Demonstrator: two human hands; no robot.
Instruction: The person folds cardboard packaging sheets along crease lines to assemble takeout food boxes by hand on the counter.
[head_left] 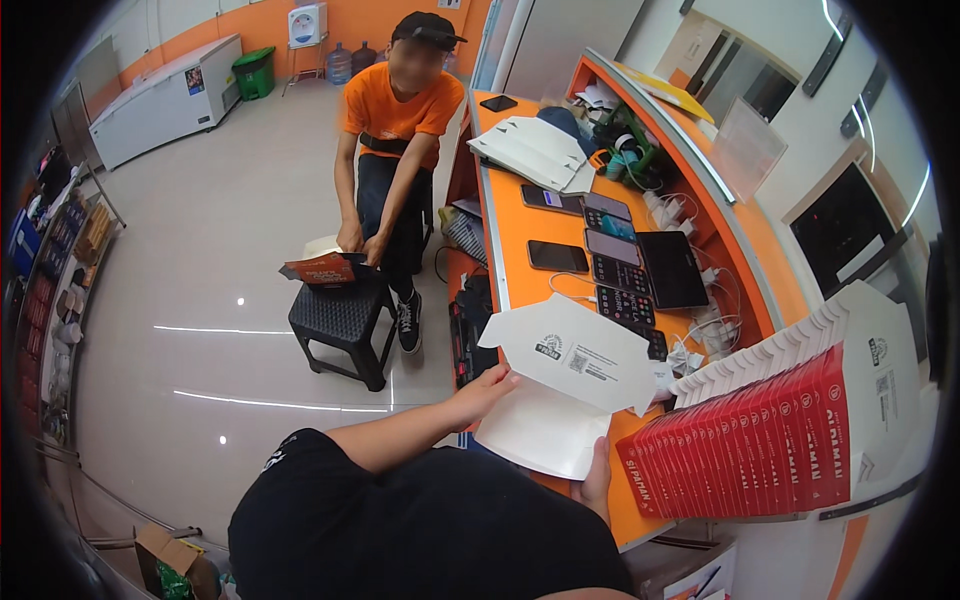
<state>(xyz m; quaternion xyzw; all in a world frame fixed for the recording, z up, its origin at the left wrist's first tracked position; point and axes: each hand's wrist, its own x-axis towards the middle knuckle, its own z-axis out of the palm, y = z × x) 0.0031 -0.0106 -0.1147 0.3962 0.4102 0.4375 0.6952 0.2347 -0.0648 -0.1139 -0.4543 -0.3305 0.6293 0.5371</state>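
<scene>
A shelf (60, 330) of mixed goods stands at the far left. Next comes a white freezer (160, 112) along the wall, with an open carton (165, 555) holding something green low in the near corner. A green bin (253, 74) follows, then a water dispenser (307, 26) on a stand, with large bottles (340, 66) beside it.

A black stool (342, 318) stands on the floor; behind it sits a co-worker (405, 105) in an orange shirt and black cap, both hands on a dark and orange box (325, 268) over the seat.

The left hand (483, 393) grips the left edge of a white box (545, 430), thumb on the inside near the fold. The white box is held open at the near edge of the orange surface (508, 232), its printed flap raised away from the person. White cards (535, 148) lie piled at the far end, with phones (557, 256) in rows nearer. The right hand (595, 478) holds the box's lower right edge, fingers mostly hidden beneath. Further right lie a dark tablet (672, 270), white chargers and cables (715, 325), then a long nested row of red boxes (740, 440), white flaps up.
</scene>
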